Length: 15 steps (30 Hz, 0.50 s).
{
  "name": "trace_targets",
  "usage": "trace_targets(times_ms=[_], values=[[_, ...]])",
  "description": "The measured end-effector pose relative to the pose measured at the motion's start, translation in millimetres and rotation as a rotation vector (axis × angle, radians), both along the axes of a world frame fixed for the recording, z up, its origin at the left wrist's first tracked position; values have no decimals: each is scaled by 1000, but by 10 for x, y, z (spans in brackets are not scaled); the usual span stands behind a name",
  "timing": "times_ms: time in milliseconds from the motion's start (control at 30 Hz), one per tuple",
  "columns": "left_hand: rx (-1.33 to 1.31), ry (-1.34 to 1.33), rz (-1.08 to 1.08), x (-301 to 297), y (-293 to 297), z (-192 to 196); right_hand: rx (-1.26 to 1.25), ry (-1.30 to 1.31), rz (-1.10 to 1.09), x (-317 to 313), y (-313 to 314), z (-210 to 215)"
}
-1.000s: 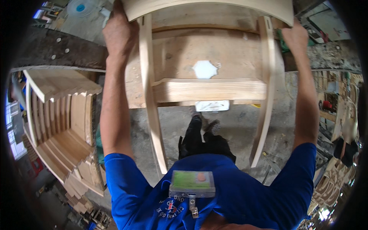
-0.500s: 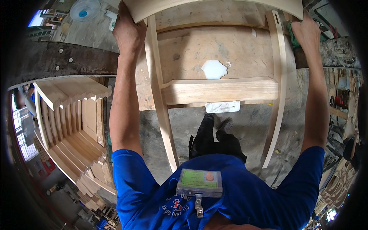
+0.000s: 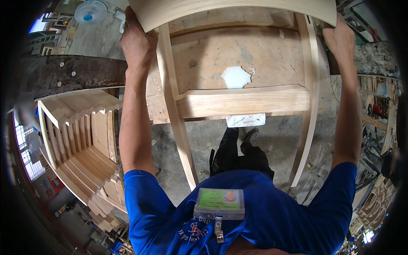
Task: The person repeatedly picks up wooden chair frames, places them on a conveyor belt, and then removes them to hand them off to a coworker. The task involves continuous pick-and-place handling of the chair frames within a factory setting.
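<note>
Head view: unfinished wooden chair frame (image 3: 238, 100) held up in the air above the concrete floor (image 3: 199, 140), 2 legs pointing down. Left hand (image 3: 135, 39) and right hand (image 3: 340, 39) at its curved top rail, fingers clamped round it. Stacked chair frames (image 3: 76, 127) beside, left.

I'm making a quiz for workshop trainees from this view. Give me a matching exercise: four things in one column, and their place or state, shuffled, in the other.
Things:
1. left hand
2. right hand
3. stack of unfinished chair frames
4. badge holder

Places or states:
A. hangs on the blue shirt
B. grips the wooden chair frame at its left post
C. stands on the floor to the person's left
D. grips the frame's right post

Pairs: 1-B, 2-D, 3-C, 4-A
</note>
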<state>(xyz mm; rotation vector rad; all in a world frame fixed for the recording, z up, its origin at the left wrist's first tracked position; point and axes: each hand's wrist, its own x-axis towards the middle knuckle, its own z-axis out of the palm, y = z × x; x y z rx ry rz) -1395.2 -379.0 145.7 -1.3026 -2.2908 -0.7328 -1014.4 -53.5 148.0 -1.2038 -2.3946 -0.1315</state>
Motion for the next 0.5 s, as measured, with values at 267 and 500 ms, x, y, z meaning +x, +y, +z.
trace_targets(times_ms=[267, 500], values=[[27, 203, 5, -275, -4, -259, 13, 81, 28, -220, -173, 87], [-45, 44, 108, -107, 103, -213, 6, 167, 64, -257, -240, 115]])
